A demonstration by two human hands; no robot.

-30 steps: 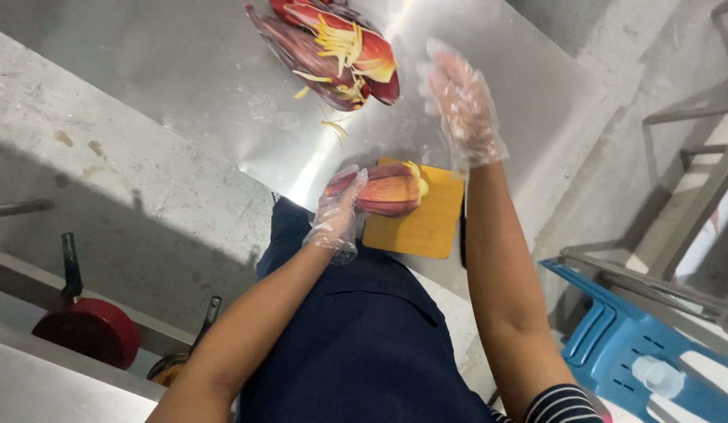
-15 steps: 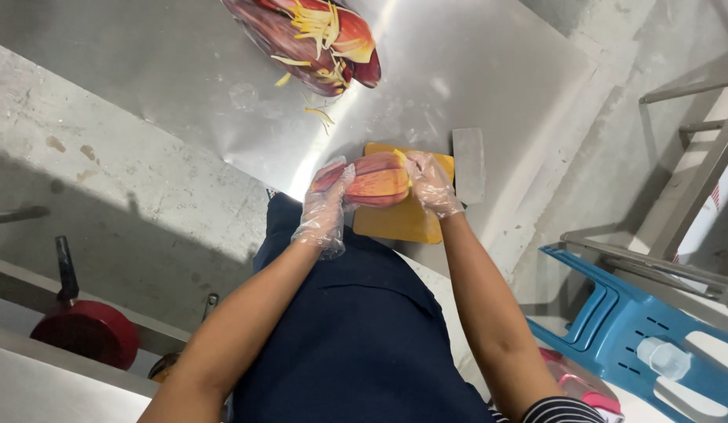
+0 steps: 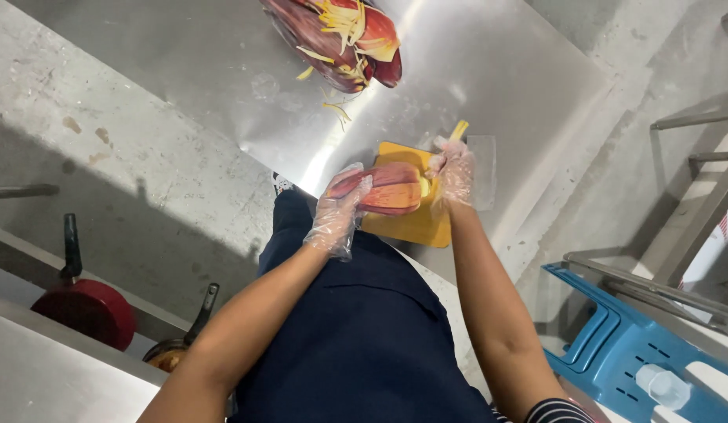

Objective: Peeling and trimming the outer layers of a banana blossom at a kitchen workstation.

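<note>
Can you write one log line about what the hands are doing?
left hand grips banana blossom | right hand at its tip | over yellow board

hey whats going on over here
A person in thin clear plastic gloves is working on a banana blossom over a yellow cutting board on a steel table. The left hand grips one end of the blossom and the right hand is at the other end, where a pale yellow piece sticks up. A pile of peeled reddish bracts and yellow florets lies further back on the table. A red pan sits on a lower shelf.
</note>
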